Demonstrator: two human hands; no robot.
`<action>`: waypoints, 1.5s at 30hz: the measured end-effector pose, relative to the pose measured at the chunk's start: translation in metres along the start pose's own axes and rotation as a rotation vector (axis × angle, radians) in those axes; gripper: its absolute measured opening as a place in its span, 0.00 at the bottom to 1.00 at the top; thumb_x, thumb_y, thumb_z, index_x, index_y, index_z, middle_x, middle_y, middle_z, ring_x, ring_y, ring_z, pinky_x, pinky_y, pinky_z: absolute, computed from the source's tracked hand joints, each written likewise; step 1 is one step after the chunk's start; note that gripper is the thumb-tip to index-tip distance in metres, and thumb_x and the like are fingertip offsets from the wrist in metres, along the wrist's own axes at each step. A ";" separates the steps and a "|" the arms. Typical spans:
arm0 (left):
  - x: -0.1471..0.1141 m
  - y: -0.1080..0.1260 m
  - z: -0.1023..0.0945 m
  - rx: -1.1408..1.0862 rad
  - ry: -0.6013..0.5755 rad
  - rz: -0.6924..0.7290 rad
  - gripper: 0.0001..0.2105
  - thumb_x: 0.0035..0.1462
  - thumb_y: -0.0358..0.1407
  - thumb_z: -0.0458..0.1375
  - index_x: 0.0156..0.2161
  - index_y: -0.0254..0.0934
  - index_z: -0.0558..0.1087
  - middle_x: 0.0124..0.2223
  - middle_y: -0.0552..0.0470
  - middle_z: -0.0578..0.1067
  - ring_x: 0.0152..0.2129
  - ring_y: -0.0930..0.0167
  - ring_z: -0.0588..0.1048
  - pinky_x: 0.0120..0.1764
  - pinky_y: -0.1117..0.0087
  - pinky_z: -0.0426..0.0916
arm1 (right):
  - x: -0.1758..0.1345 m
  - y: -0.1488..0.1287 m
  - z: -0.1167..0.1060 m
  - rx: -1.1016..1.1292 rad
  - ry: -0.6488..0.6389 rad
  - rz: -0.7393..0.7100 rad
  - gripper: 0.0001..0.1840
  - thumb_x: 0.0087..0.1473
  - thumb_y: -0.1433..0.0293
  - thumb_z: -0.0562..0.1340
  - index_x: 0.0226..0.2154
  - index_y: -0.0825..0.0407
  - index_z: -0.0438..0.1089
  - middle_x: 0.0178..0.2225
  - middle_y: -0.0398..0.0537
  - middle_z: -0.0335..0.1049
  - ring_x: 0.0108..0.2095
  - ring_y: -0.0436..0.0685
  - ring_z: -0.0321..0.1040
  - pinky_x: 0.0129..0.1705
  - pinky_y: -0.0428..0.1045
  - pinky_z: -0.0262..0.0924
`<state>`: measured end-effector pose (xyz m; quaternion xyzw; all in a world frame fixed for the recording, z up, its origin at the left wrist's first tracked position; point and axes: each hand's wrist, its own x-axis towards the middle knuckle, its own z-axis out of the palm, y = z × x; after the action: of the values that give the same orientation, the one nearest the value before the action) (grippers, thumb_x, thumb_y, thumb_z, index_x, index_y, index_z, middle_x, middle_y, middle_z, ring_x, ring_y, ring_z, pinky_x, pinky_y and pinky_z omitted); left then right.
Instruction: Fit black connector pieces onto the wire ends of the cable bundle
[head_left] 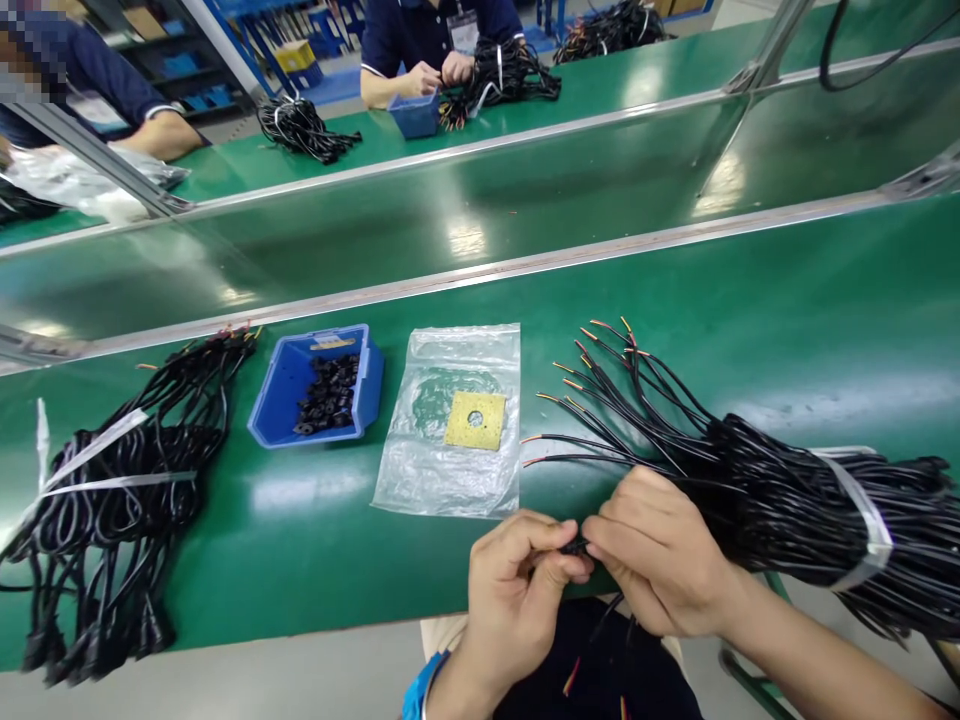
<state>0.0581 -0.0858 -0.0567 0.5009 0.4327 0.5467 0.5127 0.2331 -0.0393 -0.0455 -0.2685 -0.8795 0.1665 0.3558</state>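
Piece (pixel 574 546), small, black, at front of bench (pixel 315 560) | left hand (pixel 517 590), right hand (pixel 664 560) pinching it from opposite sides, probably for steadiness | cable bundle (pixel 780 500) alongside, one end fanned, likely for reach

Black piece (pixel 574 546), near bag (pixel 420 460): mostly hidden by fingers (pixel 559 533)
Bundle (pixel 787 500), right of bag: cut off rightward
Worker (pixel 409 40), beyond bag: head cut off
Parts (pixel 330 395), left of bag: shapes unclear
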 end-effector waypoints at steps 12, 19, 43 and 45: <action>0.001 0.004 0.004 -0.168 0.080 -0.183 0.05 0.56 0.29 0.64 0.38 0.35 0.79 0.28 0.54 0.77 0.20 0.73 0.80 0.25 0.76 0.76 | 0.001 -0.003 0.002 -0.121 0.061 -0.018 0.07 0.59 0.77 0.57 0.40 0.58 0.69 0.28 0.48 0.70 0.29 0.53 0.64 0.33 0.51 0.54; 0.001 0.002 0.005 -0.094 0.039 -0.095 0.08 0.54 0.25 0.64 0.39 0.37 0.80 0.31 0.53 0.76 0.21 0.75 0.79 0.26 0.76 0.77 | 0.003 -0.001 0.001 -0.062 0.051 -0.039 0.10 0.55 0.81 0.54 0.36 0.56 0.68 0.25 0.47 0.69 0.26 0.52 0.61 0.30 0.50 0.53; -0.008 -0.005 0.001 0.096 0.133 0.023 0.13 0.53 0.25 0.62 0.45 0.36 0.75 0.35 0.50 0.81 0.32 0.72 0.80 0.35 0.75 0.77 | 0.001 -0.003 -0.007 -0.168 -0.049 -0.039 0.09 0.59 0.76 0.54 0.33 0.54 0.69 0.23 0.44 0.65 0.24 0.51 0.57 0.28 0.49 0.51; -0.008 -0.007 0.001 0.164 0.126 0.063 0.15 0.53 0.24 0.62 0.46 0.38 0.75 0.36 0.52 0.80 0.32 0.73 0.80 0.37 0.75 0.76 | 0.001 -0.004 -0.007 -0.182 -0.062 -0.041 0.10 0.59 0.76 0.53 0.32 0.54 0.68 0.22 0.43 0.64 0.24 0.51 0.56 0.28 0.49 0.50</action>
<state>0.0599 -0.0935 -0.0645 0.5191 0.4913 0.5560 0.4242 0.2366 -0.0410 -0.0384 -0.2764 -0.9069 0.0866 0.3059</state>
